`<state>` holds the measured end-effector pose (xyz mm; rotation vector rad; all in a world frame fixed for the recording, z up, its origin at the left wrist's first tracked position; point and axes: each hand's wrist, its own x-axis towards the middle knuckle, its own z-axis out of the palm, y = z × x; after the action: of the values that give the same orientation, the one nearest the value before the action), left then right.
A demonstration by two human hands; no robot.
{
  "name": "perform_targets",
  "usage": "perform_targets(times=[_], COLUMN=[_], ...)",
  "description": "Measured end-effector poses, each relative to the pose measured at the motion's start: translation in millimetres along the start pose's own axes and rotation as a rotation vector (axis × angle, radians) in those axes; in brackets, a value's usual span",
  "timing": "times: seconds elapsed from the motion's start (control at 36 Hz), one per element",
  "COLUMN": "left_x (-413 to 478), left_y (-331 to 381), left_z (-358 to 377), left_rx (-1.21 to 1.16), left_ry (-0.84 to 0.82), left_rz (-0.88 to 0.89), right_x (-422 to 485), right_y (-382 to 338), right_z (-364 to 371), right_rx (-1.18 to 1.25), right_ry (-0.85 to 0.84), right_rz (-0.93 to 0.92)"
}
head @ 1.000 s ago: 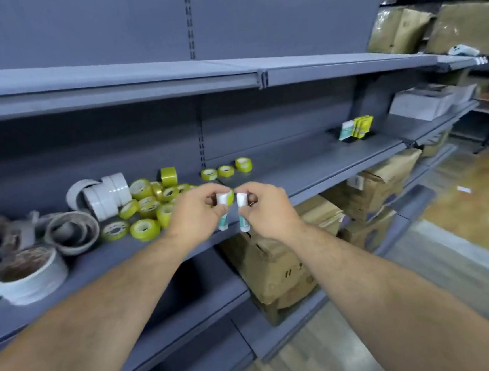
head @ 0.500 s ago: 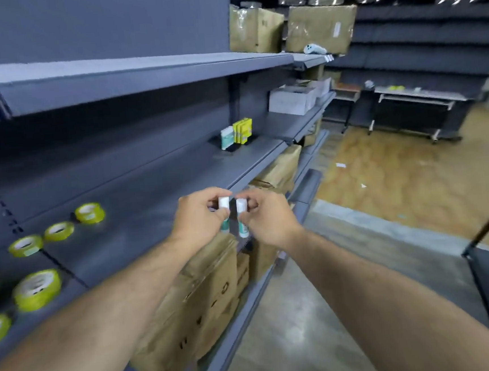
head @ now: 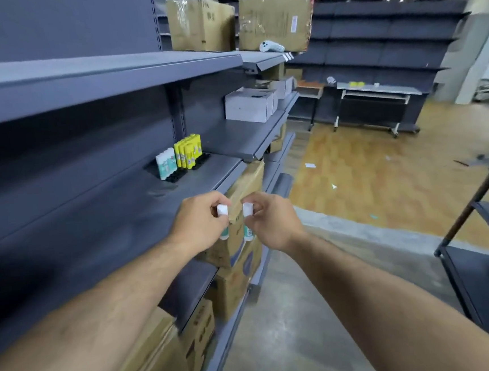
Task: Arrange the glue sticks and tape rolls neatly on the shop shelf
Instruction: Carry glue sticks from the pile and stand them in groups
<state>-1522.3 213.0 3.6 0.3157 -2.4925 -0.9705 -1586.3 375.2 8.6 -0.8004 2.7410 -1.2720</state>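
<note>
One white-capped, teal-printed plastic glue stick (head: 222,210) is pinched upright in our left hand (head: 199,222), fingers curled round its barrel, and a second glue stick (head: 247,209) of the same kind is gripped likewise in our right hand (head: 270,221). The two sticks are near each other but apart.

Both sticks hang in the air on the near side of the standing group on the grey metal shelf (head: 121,213), well apart from it. That group is a short rank of white-and-teal glue sticks (head: 166,164) with yellow glue sticks (head: 188,150) just beside them. It stands on what we take for a black slotted tray (head: 177,176), though blur hides the slots.

We judge the carry and the set-down to be the risky parts. Our grips sit low and small on smooth barrels, so a loosened pinch near the group could drop a stick past the shelf edge. It would land on the brown cardboard boxes (head: 246,182) or the concrete floor (head: 279,330) below the group. Two hands reaching in together may crowd each other, and a knuckle could knock the standing rank over in a row. A stick set down off its slot or tilted would lean and spoil the line. No tape rolls show in this view.
</note>
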Motion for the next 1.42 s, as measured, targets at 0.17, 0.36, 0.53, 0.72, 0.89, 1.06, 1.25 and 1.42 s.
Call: perform_targets(times=[0.17,0.36,0.53,0.72,0.89,1.06,1.25,1.42], left_x=[66,129,159,200,231,247,258,264], left_y=[-11,-12,-32,-79,-101,-111,-124,-134], left_z=[36,48,47,30,9,5,9,15], left_rx=[0.037,0.093,0.150,0.210,0.308,0.332,0.420,0.516], left_ry=[0.059,0.191,0.273,0.332,0.304,0.397,0.495,0.548], left_rz=[-0.095,-0.198,-0.266,-0.337,-0.411,-0.427,-0.480,-0.478], right_x=[86,185,246,307,347,375,412,438], right_y=[39,51,52,37,18,7,-5,-7], right_z=[-11,-15,14,58,84,111,130,138], right_rx=[0.045,0.063,0.079,0.103,0.079,0.101,0.094,0.149], right_ry=[-0.073,-0.198,-0.286,-0.339,-0.412,-0.454,-0.544,-0.599], right_rz=[-0.070,-0.197,-0.279,-0.369,-0.445,-0.522,-0.631,-0.696])
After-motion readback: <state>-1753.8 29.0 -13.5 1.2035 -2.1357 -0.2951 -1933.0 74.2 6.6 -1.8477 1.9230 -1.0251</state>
